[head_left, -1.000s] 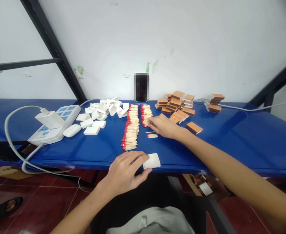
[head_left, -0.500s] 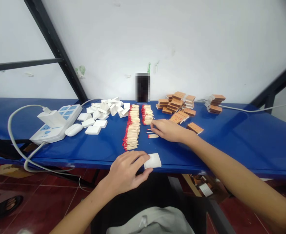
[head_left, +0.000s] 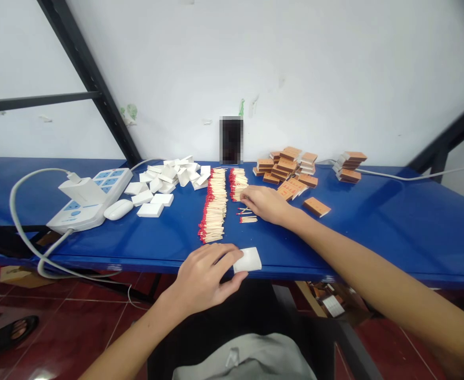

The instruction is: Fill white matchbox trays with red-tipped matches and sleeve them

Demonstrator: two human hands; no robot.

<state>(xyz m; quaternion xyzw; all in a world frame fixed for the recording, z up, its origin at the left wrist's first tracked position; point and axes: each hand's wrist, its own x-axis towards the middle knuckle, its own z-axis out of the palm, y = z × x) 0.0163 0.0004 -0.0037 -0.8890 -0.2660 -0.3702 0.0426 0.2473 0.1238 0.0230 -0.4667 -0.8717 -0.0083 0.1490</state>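
Near the table's front edge, my left hand (head_left: 208, 277) grips a small white matchbox tray (head_left: 249, 259) between thumb and fingers. My right hand (head_left: 269, 205) is closed in a pinch at the near end of a short row of red-tipped matches (head_left: 237, 182). Its fingertips touch that row, but what lies between them is hidden. Just below the right hand are a few loose matches (head_left: 245, 211) and a small bundle of matches (head_left: 248, 219). A longer row of matches (head_left: 215, 206) runs to the left, behind my left hand.
White matchbox trays (head_left: 168, 177) are heaped at the back left. Orange matchbox sleeves (head_left: 285, 166) are piled at the back right, with one matchbox (head_left: 316, 207) apart and a stack (head_left: 350, 166) further right. A power strip (head_left: 93, 203) and white mouse-like object (head_left: 118, 209) lie left.
My right hand has shifted slightly left and away from me, to the end of the short match row, uncovering more of the loose matches. The left hand and tray hold still.
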